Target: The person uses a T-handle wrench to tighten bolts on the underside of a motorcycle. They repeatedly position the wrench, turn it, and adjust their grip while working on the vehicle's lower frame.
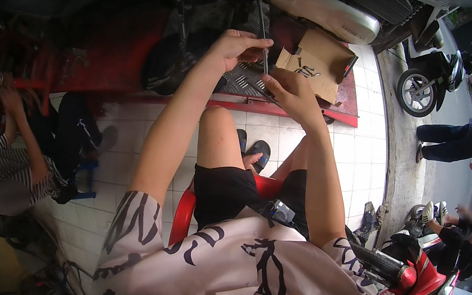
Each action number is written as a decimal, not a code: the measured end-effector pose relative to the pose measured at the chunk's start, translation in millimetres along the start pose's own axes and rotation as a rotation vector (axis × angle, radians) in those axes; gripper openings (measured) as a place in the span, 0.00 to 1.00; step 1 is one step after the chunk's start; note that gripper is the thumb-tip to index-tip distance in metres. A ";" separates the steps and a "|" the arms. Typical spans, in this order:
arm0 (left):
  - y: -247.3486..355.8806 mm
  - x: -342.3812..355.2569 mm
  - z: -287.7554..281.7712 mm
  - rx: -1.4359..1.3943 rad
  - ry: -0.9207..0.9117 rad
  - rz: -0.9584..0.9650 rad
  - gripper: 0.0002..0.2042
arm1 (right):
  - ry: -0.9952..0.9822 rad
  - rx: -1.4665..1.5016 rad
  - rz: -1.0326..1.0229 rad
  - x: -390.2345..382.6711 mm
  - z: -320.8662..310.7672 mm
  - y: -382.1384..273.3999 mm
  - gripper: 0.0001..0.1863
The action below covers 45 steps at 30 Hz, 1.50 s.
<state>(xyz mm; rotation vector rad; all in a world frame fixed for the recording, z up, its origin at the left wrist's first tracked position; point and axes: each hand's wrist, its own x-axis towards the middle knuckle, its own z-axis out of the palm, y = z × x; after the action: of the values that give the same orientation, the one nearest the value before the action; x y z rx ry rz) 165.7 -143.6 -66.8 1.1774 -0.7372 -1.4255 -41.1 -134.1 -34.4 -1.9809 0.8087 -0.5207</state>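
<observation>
A slim metal rod slants between my two hands, in front of a raised motorcycle. My left hand closes on its upper part, with thumb and fingers pinched at the rod. Lower down, my right hand grips its bottom end, the thumb lying along it. What the rod's far end meets is hard to make out. Just beyond my right hand lies an opened cardboard box with several small bolts in it. Above the box runs the motorcycle's silver exhaust muffler.
The red lift platform with tread plate stands before my knees. I sit on a red chair. At left a person in a striped top works at red equipment. At right are a walking person, a parked motorbike and a red one.
</observation>
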 end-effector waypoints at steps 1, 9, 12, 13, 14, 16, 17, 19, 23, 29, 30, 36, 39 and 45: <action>-0.1 -0.6 0.9 0.012 0.025 0.007 0.08 | -0.037 -0.047 0.022 1.2 2.2 0.4 0.21; -2.2 -3.3 -6.0 0.102 0.086 0.141 0.12 | -0.061 0.046 0.225 51.6 8.4 7.8 0.20; 3.0 -33.6 6.4 0.322 0.410 0.452 0.11 | -0.199 0.288 0.220 57.1 6.9 3.2 0.17; 4.5 -50.6 12.0 0.489 0.593 0.635 0.10 | -0.232 0.351 0.200 58.1 8.5 1.5 0.17; 1.0 -71.2 22.9 0.472 0.722 0.748 0.08 | -0.257 0.323 0.232 58.9 7.4 0.0 0.16; -19.8 -115.5 60.5 0.375 0.722 0.870 0.09 | -0.292 0.258 0.291 61.7 7.9 -1.0 0.14; -33.6 -134.0 81.4 0.308 0.592 0.787 0.10 | -0.340 0.352 0.288 65.2 7.5 -0.4 0.14; -63.5 -162.1 111.9 0.496 0.427 0.624 0.17 | -0.429 0.549 0.268 70.5 11.4 3.4 0.12; -92.5 -151.9 92.7 0.549 0.421 0.218 0.25 | -0.483 0.797 0.318 83.6 14.3 13.7 0.11; -61.9 -155.7 89.4 0.243 0.522 0.524 0.27 | -0.596 0.972 0.244 94.6 6.4 11.0 0.10; -56.4 -158.8 98.5 0.238 0.524 0.608 0.28 | -0.586 0.957 0.199 95.8 3.3 8.9 0.10; -50.9 -166.7 114.7 0.672 0.389 0.500 0.28 | -0.621 0.849 0.273 100.1 -9.7 6.6 0.10; -56.1 -163.9 115.0 0.751 0.385 0.385 0.27 | -0.616 0.883 0.273 102.3 -6.7 11.4 0.10; -50.2 -162.0 108.3 0.455 0.762 0.470 0.29 | -0.575 0.950 0.272 109.0 3.8 17.9 0.10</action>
<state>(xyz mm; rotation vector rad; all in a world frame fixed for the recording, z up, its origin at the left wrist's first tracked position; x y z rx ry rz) 33.4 5.0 -36.8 1.6183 -0.7283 -0.3571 31.3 -216.6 -47.2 -1.0211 0.3373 -0.1005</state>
